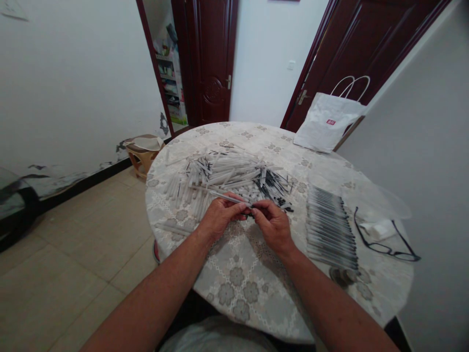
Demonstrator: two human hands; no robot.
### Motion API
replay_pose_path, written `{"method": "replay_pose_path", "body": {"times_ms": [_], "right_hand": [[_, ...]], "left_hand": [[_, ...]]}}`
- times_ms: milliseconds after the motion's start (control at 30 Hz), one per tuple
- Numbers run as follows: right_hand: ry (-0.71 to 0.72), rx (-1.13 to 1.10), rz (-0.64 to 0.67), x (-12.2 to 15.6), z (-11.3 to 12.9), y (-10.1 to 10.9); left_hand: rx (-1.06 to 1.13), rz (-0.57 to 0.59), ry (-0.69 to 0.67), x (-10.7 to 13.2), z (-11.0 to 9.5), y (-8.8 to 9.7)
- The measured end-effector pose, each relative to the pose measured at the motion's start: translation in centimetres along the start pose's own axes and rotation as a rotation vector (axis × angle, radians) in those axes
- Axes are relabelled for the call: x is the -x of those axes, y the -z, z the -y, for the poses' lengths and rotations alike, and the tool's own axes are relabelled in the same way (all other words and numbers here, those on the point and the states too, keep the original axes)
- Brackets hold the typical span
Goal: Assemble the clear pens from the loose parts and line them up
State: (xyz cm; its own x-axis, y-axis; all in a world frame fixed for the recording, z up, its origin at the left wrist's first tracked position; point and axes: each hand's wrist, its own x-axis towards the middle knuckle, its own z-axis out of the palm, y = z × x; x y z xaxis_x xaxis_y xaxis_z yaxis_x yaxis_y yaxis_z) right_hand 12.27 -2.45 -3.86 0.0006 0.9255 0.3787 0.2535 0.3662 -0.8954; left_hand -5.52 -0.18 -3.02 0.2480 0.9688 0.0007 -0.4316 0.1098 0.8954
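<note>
My left hand is closed around a slim, whitish pen barrel, which points up and left. My right hand meets it at the barrel's right end, thumb and fingers pinched on a small dark piece whose exact kind is hidden by the fingertips. Just beyond both hands lies a heap of loose translucent pen barrels, with black pen parts at its right side. To the right, finished-looking pens with dark ends lie side by side in a neat row.
A patterned cloth covers the round table. Eyeglasses rest at the right, beside a clear plastic bag and a small dark roundish object. A white paper bag stands at the back right; a stool is left of the table.
</note>
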Motion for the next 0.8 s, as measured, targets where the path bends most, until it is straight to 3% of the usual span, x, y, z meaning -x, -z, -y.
{"method": "replay_pose_path", "body": {"times_ms": [200, 467, 700, 800], "right_hand": [[-0.016, 0.172, 0.049, -0.04, 0.73, 0.44], [-0.004, 0.151, 0.02, 0.15, 0.63, 0.37], [-0.017, 0.167, 0.123, 0.15, 0.54, 0.3], [-0.01, 0.138, 0.082, 0.22, 0.52, 0.46]], "left_hand": [[-0.092, 0.015, -0.004, 0.17, -0.3, -0.27], [-0.088, 0.001, -0.005, 0.06, -0.36, -0.2], [-0.159, 0.027, -0.015, 0.25, -0.45, -0.4], [-0.161, 0.018, -0.025, 0.17, -0.39, -0.27]]}}
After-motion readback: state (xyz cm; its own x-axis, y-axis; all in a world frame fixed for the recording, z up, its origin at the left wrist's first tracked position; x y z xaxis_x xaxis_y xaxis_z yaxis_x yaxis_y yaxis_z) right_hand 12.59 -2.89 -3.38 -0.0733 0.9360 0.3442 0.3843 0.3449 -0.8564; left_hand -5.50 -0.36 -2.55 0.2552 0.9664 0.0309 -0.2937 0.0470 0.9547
